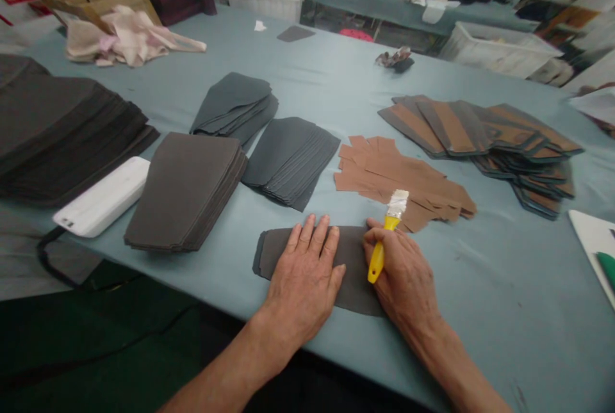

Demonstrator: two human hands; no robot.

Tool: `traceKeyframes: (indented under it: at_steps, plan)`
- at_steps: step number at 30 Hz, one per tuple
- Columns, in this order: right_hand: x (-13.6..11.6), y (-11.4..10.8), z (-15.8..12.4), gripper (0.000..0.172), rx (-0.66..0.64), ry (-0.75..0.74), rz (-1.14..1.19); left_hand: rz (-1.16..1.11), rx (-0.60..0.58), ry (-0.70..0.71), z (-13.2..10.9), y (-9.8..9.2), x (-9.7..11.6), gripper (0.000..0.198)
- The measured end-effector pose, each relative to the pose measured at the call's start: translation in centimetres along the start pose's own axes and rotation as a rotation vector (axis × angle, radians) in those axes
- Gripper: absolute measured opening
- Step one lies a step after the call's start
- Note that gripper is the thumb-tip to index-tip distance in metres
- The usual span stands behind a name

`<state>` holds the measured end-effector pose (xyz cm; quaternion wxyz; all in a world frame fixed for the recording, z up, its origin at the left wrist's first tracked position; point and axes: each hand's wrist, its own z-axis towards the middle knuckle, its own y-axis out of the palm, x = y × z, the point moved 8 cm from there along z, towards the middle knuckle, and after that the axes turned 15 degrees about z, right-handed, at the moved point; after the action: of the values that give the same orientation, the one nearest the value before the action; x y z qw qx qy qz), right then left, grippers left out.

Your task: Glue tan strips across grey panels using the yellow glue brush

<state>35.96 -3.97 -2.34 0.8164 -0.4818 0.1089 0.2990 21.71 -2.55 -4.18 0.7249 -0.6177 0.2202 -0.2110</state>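
Note:
A dark grey cut panel lies on the table before me, with a darker layer showing at its left end. My left hand rests flat on it, fingers stretched out. Between the fingers of my right hand is a yellow-handled paintbrush, its white-coated bristles pointing up and away. That hand is at the panel's right end, fingertips at its edge. Just beyond the brush lies a loose pile of brown strips. Left of the panel stands a neat stack of dark grey panels.
Fanned blue-grey pieces and another such pile lie behind. At right are panels with brown strips and a white board. Left are a white oblong case and a large dark stack. Pinkish cloth lies farther back.

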Motion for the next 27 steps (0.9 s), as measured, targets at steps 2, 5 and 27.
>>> traceKeyframes:
  at_steps: [2, 5, 27]
  plan:
    - [0.3, -0.1, -0.1, 0.010, 0.010, 0.014, 0.020, 0.006, -0.004, 0.002, 0.0, 0.0, -0.1, 0.058]
    - [0.5, 0.0, -0.1, 0.011, 0.030, 0.046, 0.069, 0.023, -0.004, -0.014, 0.0, -0.1, 0.3, 0.059]
    - [2.3, -2.8, -2.2, 0.016, 0.366, 0.309, 0.429, -0.142, -0.045, -0.006, 2.9, -0.9, 5.5, 0.069]
